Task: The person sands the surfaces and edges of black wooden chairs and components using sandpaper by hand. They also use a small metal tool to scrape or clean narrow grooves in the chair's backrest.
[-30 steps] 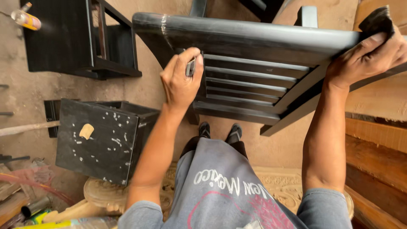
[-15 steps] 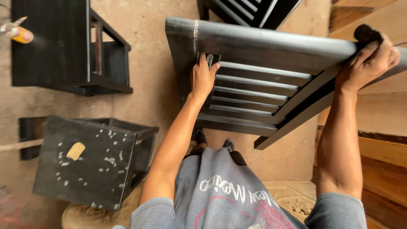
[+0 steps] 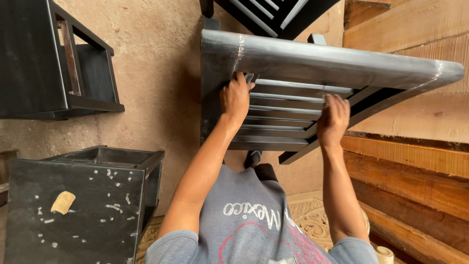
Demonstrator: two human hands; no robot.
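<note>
black slatted chair (image 3: 303,63) under both hands.

Single head-worn view, steeply downward and close over a black slatted chair frame (image 3: 312,93)

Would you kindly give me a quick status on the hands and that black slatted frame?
Left hand and right hand flat on the slats. Black slatted frame tilted above the floor. Nothing between.

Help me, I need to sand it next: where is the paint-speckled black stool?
In the head view, the speckled black stool sits lower left on the floor, left of the person's left arm, below another black stool.
</note>
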